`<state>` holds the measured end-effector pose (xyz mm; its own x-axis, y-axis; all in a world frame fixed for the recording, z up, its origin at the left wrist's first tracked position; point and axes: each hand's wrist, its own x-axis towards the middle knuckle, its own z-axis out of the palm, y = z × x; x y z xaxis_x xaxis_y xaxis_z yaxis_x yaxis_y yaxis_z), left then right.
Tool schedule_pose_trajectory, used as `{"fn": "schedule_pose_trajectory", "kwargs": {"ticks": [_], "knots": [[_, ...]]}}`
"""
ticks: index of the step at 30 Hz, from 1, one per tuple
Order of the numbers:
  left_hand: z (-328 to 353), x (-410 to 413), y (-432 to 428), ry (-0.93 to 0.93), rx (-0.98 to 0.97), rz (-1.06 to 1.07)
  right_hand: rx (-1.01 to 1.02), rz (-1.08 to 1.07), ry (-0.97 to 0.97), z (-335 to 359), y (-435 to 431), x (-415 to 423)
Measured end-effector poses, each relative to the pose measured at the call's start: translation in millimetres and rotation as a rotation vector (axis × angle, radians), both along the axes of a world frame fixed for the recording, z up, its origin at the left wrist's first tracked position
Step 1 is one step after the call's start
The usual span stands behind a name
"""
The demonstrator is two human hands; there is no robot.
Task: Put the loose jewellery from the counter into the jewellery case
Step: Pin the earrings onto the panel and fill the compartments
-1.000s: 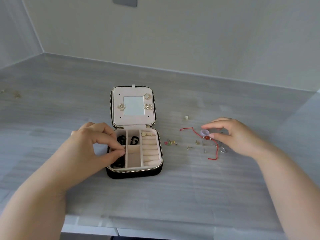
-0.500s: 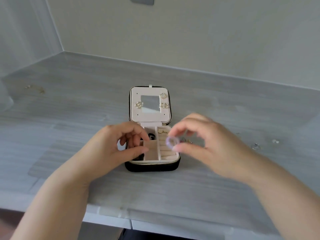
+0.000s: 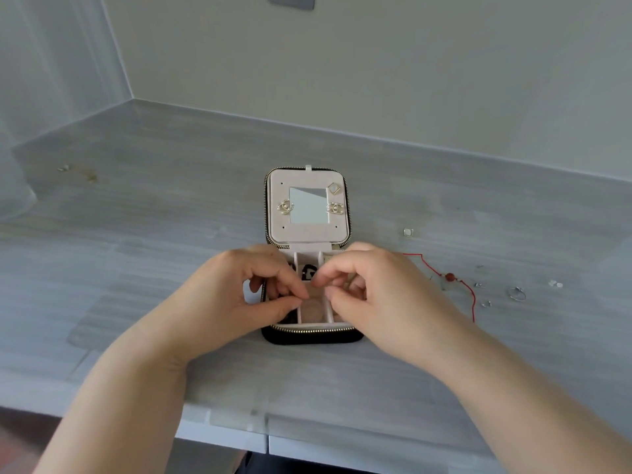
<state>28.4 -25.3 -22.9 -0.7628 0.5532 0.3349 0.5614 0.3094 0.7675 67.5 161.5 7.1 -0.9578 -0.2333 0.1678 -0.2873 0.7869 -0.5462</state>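
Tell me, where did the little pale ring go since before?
The right hand picked the pale ring off the counter beside the red bracelet and carried it left to the case. Now the ring seems to lie in the middle front compartment, under that hand. The left hand stayed on the case's left side. The red bracelet and the earrings in the lid did not move.

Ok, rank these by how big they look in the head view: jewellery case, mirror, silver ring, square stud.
1. jewellery case
2. mirror
3. silver ring
4. square stud
The stud lies farther from the camera, so the last two are close.
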Motion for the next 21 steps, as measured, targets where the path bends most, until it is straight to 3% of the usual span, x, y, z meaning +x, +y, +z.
{"fn": "schedule_pose_trajectory", "kwargs": {"ticks": [7, 10, 12, 16, 21], "knots": [[2, 4, 3, 0.021, -0.046, 0.028, -0.160, -0.103, 0.054, 12, 39, -1], [1, 3, 2, 0.042, -0.053, 0.024, -0.088, -0.339, 0.077, 20, 96, -5], [0, 2, 2, 0.069, -0.053, 0.025, 0.002, -0.457, -0.012, 18, 126, -7], [-1, 2, 5, 0.119, -0.028, 0.052, 0.095, -0.496, -0.150, -2, 140, -17], [-2, 1, 7, 0.135, 0.003, 0.070, 0.105, -0.449, -0.073, -6, 138, -21]]}}
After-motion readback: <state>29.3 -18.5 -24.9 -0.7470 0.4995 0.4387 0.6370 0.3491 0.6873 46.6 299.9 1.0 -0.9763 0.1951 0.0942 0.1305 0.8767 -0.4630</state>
